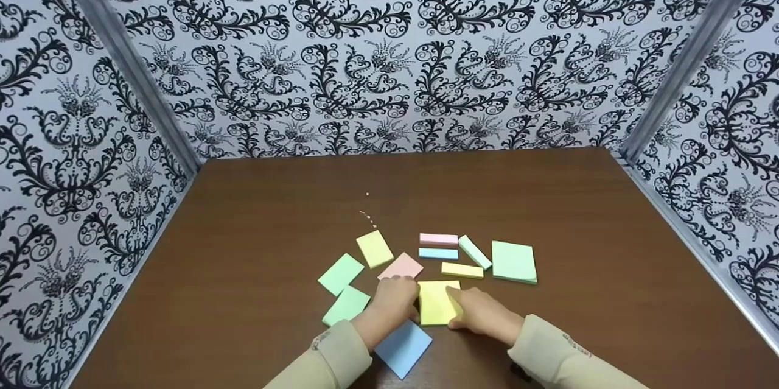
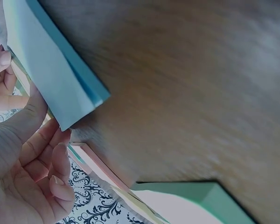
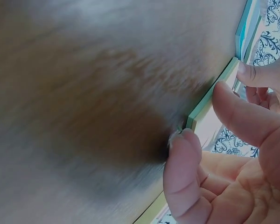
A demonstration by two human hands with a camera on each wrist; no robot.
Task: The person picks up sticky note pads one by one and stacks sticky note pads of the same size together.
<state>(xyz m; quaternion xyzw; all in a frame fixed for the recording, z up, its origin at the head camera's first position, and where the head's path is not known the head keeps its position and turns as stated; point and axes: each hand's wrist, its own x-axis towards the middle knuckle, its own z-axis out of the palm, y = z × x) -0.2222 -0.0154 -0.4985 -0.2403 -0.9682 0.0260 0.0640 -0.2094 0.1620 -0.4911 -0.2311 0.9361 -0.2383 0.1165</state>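
A yellow sticky-note pad (image 1: 435, 304) lies on the table between the two hands. My left hand (image 1: 394, 301) holds the pad's left edge, its fingers curled in the left wrist view. My right hand (image 1: 481, 313) grips the right side, thumb and fingertips at the pad's edge (image 3: 210, 102) in the right wrist view. Just below the left hand, a blue sticky-note pad (image 1: 403, 349) lies turned at an angle, partly covered by the wrist. Beyond the left hand is a pink pad (image 1: 401, 266), its near part hidden.
Two green pads (image 1: 342, 274) and a pale yellow pad (image 1: 374, 249) lie to the left. Narrow note strips in pink (image 1: 438, 238), blue (image 1: 438, 253), mint (image 1: 475, 252) and yellow (image 1: 462, 270) lie behind the hands. A mint pad (image 1: 514, 261) is on the right. Patterned walls enclose the table.
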